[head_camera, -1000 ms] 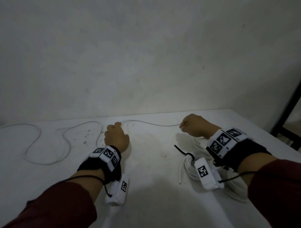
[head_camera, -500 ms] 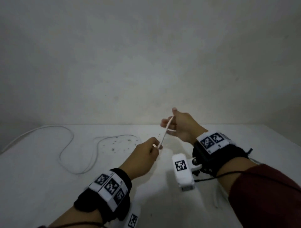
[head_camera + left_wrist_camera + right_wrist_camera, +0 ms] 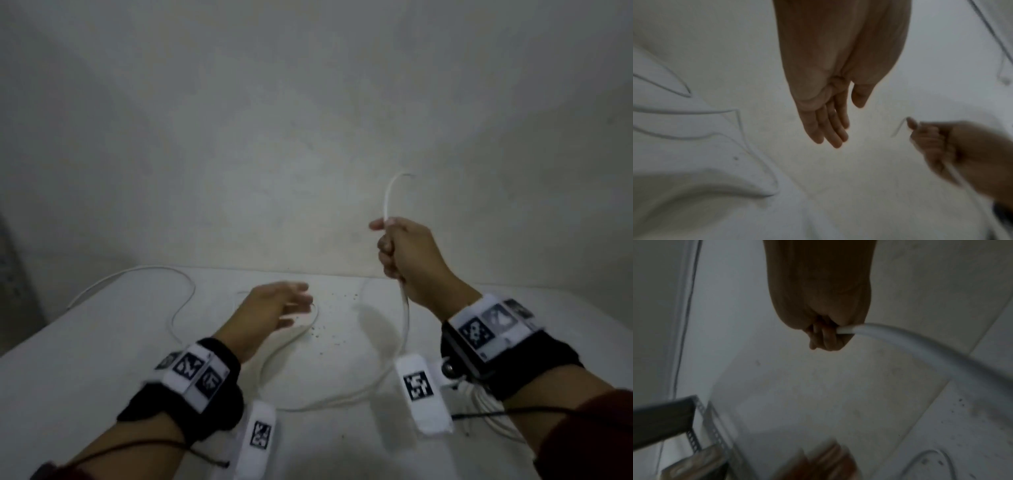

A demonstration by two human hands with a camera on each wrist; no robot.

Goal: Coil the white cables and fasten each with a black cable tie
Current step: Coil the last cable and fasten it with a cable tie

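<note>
My right hand (image 3: 399,251) is raised above the white table (image 3: 85,370) and grips a white cable (image 3: 406,315) in a fist. The cable's short free end (image 3: 388,197) sticks up out of the fist. Below the fist the cable hangs down, loops over the table and runs back under my left hand (image 3: 277,305). The left hand hovers over it with fingers straight and holds nothing. In the left wrist view the left hand (image 3: 828,128) is flat and empty, and the right hand (image 3: 939,146) clasps the cable. In the right wrist view the right hand's fingers (image 3: 826,337) curl round the cable (image 3: 920,348). No black tie shows.
A second bundle of white cable (image 3: 486,407) lies on the table under my right wrist. The loose cable winds on to the table's left edge (image 3: 102,284). A plain wall stands right behind the table. A dark perforated metal frame (image 3: 694,431) appears in the right wrist view.
The right hand has lifted the cable end higher and to the right. The left hand has let go of the cable, dropped towards the table and spread its fingers.
</note>
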